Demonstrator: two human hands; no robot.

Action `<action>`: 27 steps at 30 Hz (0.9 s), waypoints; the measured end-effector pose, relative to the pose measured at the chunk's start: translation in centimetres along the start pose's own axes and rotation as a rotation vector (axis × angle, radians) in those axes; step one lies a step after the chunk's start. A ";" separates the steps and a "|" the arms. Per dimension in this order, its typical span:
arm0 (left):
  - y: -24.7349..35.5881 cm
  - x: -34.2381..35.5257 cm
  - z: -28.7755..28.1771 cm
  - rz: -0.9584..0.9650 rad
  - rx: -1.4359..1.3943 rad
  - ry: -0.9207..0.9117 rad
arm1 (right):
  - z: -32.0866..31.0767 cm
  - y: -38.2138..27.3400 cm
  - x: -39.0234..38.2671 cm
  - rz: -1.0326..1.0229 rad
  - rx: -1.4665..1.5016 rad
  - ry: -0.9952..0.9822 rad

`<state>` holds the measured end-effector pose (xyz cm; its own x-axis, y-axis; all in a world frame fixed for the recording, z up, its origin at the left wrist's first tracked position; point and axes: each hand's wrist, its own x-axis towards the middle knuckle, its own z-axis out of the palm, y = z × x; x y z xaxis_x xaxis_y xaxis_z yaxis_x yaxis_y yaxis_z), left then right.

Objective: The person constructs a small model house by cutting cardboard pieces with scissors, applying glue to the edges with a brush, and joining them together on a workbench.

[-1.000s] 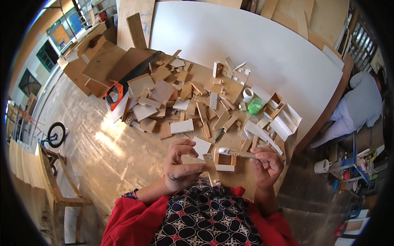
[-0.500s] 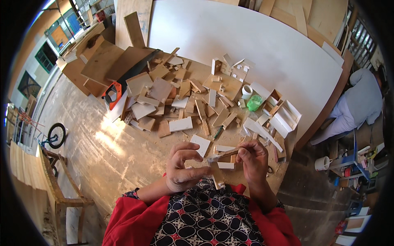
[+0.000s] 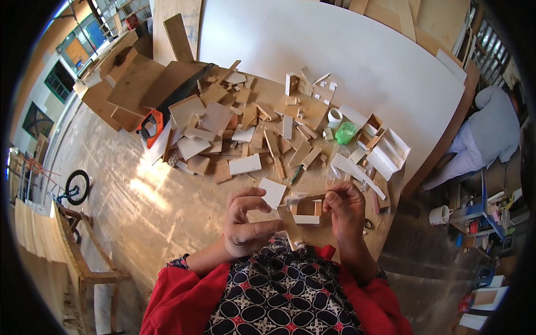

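Note:
My left hand (image 3: 245,223), fingers curved, grips a narrow pale wooden strip (image 3: 287,223) at its thumb side, with a white blob at the strip's lower end. My right hand (image 3: 343,212) pinches a thin stick (image 3: 312,197), its left end blurred and pale, over the top of the strip. Just beyond and between my hands lies a small open wood frame (image 3: 306,219) with a white front face, beside a white square board (image 3: 272,191).
A workbench carries a heap of wood offcuts (image 3: 218,134), an orange-handled saw (image 3: 153,125), a green plastic container (image 3: 346,133) and a white box (image 3: 388,159). A large white panel (image 3: 329,44) is behind. At right a bent-over person (image 3: 491,131) is beside a cluttered shelf (image 3: 477,220).
My right hand has moved up and left from a second ago, turning the stick so its pale end sits closer to the strip in my left hand.

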<state>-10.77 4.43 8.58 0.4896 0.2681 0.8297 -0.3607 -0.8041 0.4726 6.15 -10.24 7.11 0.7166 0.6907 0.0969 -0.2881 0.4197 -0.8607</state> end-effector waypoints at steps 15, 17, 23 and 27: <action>-0.3 0.2 -0.6 -0.027 0.055 0.054 | -0.3 -1.7 -2.3 -0.098 0.034 -0.239; -0.4 0.3 -0.5 -0.025 0.064 0.060 | -0.2 -1.9 -2.3 -0.209 -0.057 -0.248; -0.2 1.1 -0.5 -0.047 0.154 0.060 | -0.3 -4.4 -2.6 -0.566 -0.473 -0.341; -0.5 1.0 -0.5 -0.059 0.199 0.045 | -0.1 -5.2 -2.4 -0.781 -0.610 -0.393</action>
<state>-10.48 5.35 9.33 0.4677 0.3372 0.8170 -0.1662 -0.8743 0.4560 5.94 -14.10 11.29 0.2784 0.5454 0.7906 0.6076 0.5375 -0.5848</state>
